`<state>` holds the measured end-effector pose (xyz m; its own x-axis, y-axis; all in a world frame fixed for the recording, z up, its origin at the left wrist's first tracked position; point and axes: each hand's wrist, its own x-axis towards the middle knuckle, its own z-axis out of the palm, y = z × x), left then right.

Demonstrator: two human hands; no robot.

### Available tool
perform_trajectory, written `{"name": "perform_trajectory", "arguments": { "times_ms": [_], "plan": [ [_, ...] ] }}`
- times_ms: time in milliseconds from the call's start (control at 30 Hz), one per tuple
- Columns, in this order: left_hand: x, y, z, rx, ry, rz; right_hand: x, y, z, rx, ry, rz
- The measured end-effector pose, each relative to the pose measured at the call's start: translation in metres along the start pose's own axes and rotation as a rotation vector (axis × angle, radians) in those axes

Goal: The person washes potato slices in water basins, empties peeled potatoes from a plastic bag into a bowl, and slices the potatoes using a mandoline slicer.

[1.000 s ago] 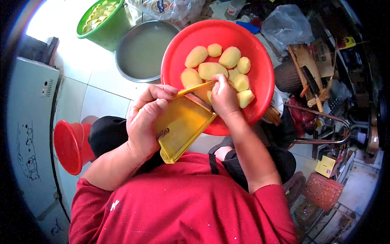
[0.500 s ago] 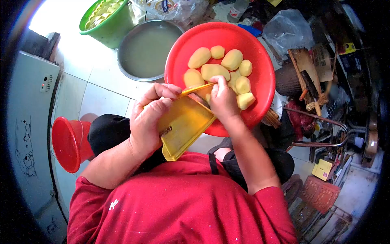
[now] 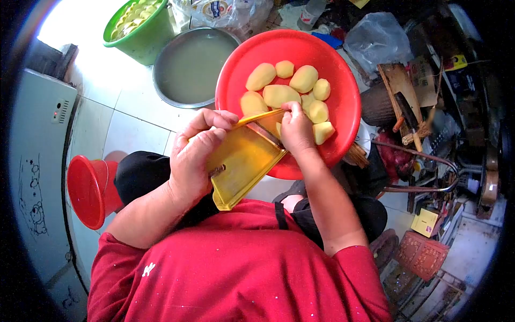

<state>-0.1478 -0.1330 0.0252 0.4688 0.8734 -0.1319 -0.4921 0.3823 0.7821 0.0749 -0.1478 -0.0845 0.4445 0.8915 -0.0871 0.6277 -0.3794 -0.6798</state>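
Note:
A yellow mandoline slicer (image 3: 241,158) with a metal blade across its upper part is tilted between my hands, over the near edge of a red basin (image 3: 343,80). My left hand (image 3: 198,147) is closed on the slicer's left side, thumb and fingers near its upper rim. At the far right corner, by the blade, the fingers of my right hand (image 3: 298,129) pinch the frame. Several peeled potatoes (image 3: 281,96) lie in the basin just beyond the slicer, which partly hides some of them.
A metal basin of cloudy water (image 3: 193,67) stands left of the red one, with a green bucket of pale pieces (image 3: 145,40) behind it. A red bucket (image 3: 86,188) is at my left. Wooden boards (image 3: 399,96), a plastic bag (image 3: 378,43) and a metal-framed seat (image 3: 418,155) crowd the right.
My hands and the slicer keep nearly the same pose; the slicer's face is turned very slightly. The whole view has shifted a little to the left.

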Motion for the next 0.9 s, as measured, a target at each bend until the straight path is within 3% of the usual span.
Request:
{"name": "perform_trajectory", "arguments": {
  "times_ms": [133, 400, 467, 533, 600, 733, 900],
  "plan": [
    [0.001, -0.003, -0.004, -0.059, 0.008, -0.012, 0.005, 0.022, -0.001, 0.215, 0.111, 0.064],
    [0.003, -0.003, -0.007, -0.066, -0.01, -0.015, 0.007, 0.044, -0.068, -0.024, 0.156, 0.168],
    [0.002, -0.002, -0.006, -0.051, -0.001, -0.018, -0.002, 0.04, -0.077, -0.396, 0.023, -0.093],
    [0.002, -0.001, -0.006, -0.051, -0.004, -0.015, -0.008, 0.035, -0.08, -0.467, -0.042, -0.152],
    [0.002, -0.001, -0.005, -0.05, -0.007, -0.01, -0.011, 0.035, -0.08, -0.752, -0.071, -0.204],
    [0.002, -0.001, -0.005, -0.04, 0.011, -0.017, -0.009, 0.038, -0.073, -0.685, -0.07, -0.232],
    [0.002, -0.001, -0.006, -0.029, 0.0, -0.002, 0.007, 0.044, -0.04, -0.786, 0.01, -0.449]
  ]
}}
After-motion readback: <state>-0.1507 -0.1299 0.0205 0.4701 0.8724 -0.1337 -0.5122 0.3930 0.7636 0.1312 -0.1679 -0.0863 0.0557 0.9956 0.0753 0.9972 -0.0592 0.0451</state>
